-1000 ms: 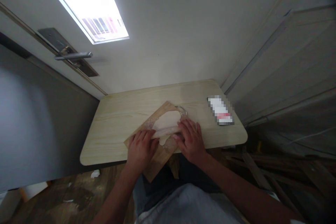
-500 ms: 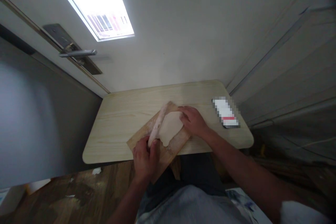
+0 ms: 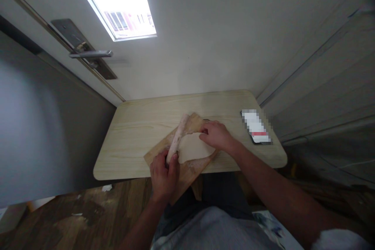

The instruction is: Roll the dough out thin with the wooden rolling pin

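A flattened sheet of pale dough (image 3: 195, 148) lies on a floured wooden board (image 3: 184, 181), which sits askew at the table's front edge. My left hand (image 3: 164, 172) is closed around the near end of a flour-dusted rolling pin (image 3: 178, 136), which rests along the dough's left side. At the dough's upper right edge, my right hand (image 3: 216, 134) pinches the sheet between thumb and fingers. The other fingers of that hand are curled, and its palm hides part of the board's right side.
The light wooden table (image 3: 125, 136) stands against a pale door with a metal handle (image 3: 92, 54) and a bright window pane (image 3: 125, 4). A phone with a blurred screen (image 3: 255, 125) lies at the table's right end. White scraps (image 3: 107, 188) are on the floor at left.
The dough has turned on the board, its long side now reaching to the right under my right hand. My left hand and the rolling pin stay nearly in place. The view has shifted slightly.
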The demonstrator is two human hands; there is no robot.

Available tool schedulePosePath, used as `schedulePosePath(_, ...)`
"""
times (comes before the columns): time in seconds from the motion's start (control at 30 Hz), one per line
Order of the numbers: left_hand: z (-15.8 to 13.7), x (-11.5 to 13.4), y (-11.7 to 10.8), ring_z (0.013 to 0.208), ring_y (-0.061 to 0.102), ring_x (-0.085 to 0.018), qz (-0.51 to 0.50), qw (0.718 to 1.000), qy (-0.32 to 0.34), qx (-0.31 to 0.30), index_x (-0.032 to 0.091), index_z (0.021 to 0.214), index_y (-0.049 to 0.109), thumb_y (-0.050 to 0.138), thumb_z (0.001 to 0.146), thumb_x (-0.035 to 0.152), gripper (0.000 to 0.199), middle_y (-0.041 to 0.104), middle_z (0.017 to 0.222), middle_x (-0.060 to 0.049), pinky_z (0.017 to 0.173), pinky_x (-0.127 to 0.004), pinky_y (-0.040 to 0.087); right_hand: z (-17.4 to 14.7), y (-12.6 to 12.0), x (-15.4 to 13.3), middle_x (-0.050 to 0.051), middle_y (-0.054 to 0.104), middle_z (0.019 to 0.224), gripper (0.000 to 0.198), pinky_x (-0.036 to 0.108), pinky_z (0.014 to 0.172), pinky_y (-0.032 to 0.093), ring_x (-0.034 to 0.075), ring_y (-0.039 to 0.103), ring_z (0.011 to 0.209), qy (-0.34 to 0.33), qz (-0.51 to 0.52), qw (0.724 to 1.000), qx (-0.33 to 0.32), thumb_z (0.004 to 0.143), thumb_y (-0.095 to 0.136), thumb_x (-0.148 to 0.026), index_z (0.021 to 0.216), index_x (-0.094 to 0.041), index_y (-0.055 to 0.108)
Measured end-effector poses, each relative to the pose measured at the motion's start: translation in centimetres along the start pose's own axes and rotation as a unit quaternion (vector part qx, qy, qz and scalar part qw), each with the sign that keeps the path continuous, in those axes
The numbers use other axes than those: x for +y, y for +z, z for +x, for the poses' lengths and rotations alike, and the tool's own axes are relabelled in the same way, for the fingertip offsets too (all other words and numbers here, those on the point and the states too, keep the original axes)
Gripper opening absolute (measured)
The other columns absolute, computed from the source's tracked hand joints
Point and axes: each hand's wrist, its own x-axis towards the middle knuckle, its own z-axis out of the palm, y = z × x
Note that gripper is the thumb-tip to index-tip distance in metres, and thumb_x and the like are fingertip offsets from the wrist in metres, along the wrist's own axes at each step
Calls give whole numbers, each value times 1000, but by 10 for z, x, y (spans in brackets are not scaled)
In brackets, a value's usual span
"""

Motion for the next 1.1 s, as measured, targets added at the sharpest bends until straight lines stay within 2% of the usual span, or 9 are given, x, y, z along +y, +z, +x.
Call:
schedulePosePath(0.3, 1, -3, 1, 105, 64, -30, -12, 1000, -8, 2, 16, 114, 65, 51, 94, 49, 41, 70, 109, -13, 88, -44, 52, -11, 13, -1, 3, 72, 84, 8, 28, 69, 43, 17, 64, 77, 21, 181, 983, 7, 85, 60, -21, 85, -20, 69)
schedulePosePath(0.53, 1, 0, 0, 99, 63, -29, -31, 999, -10, -1, 15, 113, 65, 53, 93, 51, 43, 69, 107, -12, 87, -45, 51, -8, 15, 0, 3, 73, 87, 7, 27, 70, 45, 16, 65, 78, 115, 248, 958, 92, 83, 61, -20, 87, -20, 68)
schedulePosePath(0.7, 1, -1, -1, 104, 62, -30, -22, 1000, 2, -11, 15, 117, 64, 54, 93, 51, 44, 68, 111, -13, 91, -47, 49, -20, 14, -2, 3, 71, 78, 3, 26, 60, 41, 16, 63, 69, 95, 228, 969, 0, 82, 65, -23, 83, -20, 64)
schedulePosePath(0.77, 1, -2, -2, 104, 62, -29, -9, 1000, 12, -22, 17, 115, 64, 54, 94, 50, 41, 68, 111, -12, 91, -47, 49, -25, 14, -1, 2, 71, 78, 5, 26, 60, 41, 15, 63, 68, 87, 225, 970, -16, 82, 67, -24, 83, -20, 64)
schedulePosePath(0.9, 3, -1, -6, 98, 62, -28, 16, 998, 40, -37, 19, 109, 65, 55, 93, 49, 36, 68, 104, -10, 89, -46, 49, -27, 18, 2, 2, 71, 78, 7, 26, 61, 42, 15, 63, 69, 71, 240, 968, -7, 81, 70, -23, 82, -20, 64)
schedulePosePath(1.1, 6, 5, -9, 98, 63, -26, 18, 994, 89, -66, 20, 111, 64, 58, 93, 46, 32, 69, 104, -8, 87, -41, 50, -25, 27, 5, 1, 71, 80, 4, 27, 65, 47, 15, 65, 71, 74, 337, 938, 35, 82, 67, -24, 82, -21, 64)
